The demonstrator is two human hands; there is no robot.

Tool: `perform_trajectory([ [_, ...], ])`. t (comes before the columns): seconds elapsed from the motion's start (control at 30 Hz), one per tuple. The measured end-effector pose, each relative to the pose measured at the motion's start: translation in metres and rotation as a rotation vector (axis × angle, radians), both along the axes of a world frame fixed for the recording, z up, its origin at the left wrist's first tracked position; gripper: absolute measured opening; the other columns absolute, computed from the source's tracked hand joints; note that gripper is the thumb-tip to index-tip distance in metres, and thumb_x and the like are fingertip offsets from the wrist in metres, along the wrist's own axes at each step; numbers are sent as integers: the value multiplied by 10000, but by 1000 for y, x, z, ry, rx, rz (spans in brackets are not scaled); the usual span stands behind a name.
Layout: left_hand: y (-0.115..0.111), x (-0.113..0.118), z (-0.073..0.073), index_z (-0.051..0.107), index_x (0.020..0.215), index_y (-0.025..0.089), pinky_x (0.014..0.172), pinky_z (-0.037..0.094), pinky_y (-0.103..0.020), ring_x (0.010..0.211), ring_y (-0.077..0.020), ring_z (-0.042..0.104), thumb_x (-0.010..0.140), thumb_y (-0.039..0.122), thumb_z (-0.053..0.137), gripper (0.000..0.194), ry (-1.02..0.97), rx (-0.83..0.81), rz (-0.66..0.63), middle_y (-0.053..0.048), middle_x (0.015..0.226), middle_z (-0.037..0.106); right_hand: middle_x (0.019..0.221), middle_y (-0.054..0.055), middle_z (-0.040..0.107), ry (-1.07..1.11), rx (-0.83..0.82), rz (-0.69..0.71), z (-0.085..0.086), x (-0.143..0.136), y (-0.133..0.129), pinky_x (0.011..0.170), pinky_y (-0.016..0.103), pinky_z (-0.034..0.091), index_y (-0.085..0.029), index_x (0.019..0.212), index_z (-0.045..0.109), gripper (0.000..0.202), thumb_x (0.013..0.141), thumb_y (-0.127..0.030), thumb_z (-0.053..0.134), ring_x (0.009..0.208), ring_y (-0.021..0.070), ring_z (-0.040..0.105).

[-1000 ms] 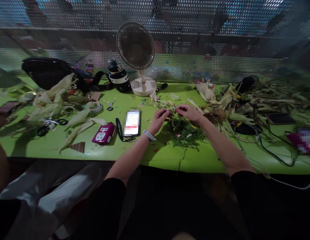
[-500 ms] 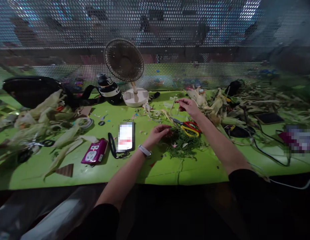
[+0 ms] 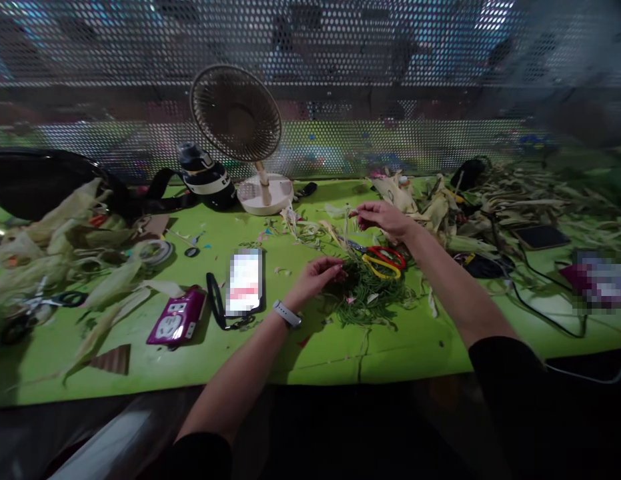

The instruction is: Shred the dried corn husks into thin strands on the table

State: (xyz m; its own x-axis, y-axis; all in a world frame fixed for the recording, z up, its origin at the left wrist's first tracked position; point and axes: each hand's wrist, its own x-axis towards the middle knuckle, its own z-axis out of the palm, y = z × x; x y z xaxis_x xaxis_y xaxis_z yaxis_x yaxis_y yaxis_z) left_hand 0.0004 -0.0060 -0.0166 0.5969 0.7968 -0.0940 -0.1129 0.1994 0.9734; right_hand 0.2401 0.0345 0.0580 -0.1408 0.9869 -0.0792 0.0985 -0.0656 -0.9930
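My left hand [image 3: 317,277], with a pale watch band on its wrist, is closed in a pinch at the left edge of a heap of green strands [image 3: 373,297]. What its fingertips hold is too small to name. Farther back and to the right, my right hand [image 3: 377,217] is also pinched, beside a thin pale strand [image 3: 347,223]; whether the fingers grip it is unclear. Between the hands, scissors with red and yellow handles [image 3: 383,261] lie on the back of the green heap.
On the green table [image 3: 310,363] stand a fan [image 3: 265,193] and a dark bottle [image 3: 209,180]. A phone [image 3: 244,283], purple packet [image 3: 176,319], tape roll [image 3: 157,252] and other scissors [image 3: 45,301] lie left. Dried husks [image 3: 440,213] and a black cable [image 3: 545,310] are right.
The view has shifted, so the phone, packet and fan appear farther left. Both hands keep nearly the same pinched poses, the left by the green heap and the right behind it.
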Motion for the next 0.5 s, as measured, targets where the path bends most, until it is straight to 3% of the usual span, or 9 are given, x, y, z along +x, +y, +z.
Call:
perform_trajectory([
  [0.1,-1,-1,0,701,945,148,720,549,-283,730,-157,695,673,483,780,439,-1,-3,1,-57,793,745,696,17,675,-40,-75,-8,5,5,16,622,216,537,-140,806,651,94,832,-215,702,580,81,613],
  [0.23,-1,-2,3,696,942,150,735,558,-287,739,-156,697,681,496,771,440,8,10,-4,-54,797,745,710,15,687,-10,-19,-300,6,8,43,579,194,505,-160,848,615,140,905,-288,623,548,67,603],
  [0.3,-1,-3,4,694,939,149,740,561,-289,738,-155,698,672,501,776,450,10,8,-5,-54,793,745,675,28,686,-93,-78,-356,0,6,48,511,190,464,-157,810,604,222,900,-359,625,509,76,592],
  [0.5,0,0,1,689,922,146,733,565,-294,720,-157,697,649,530,779,480,16,8,-1,-52,772,742,610,4,670,-310,-94,-111,-29,-11,15,484,191,432,-152,753,650,146,825,-272,690,475,82,566],
])
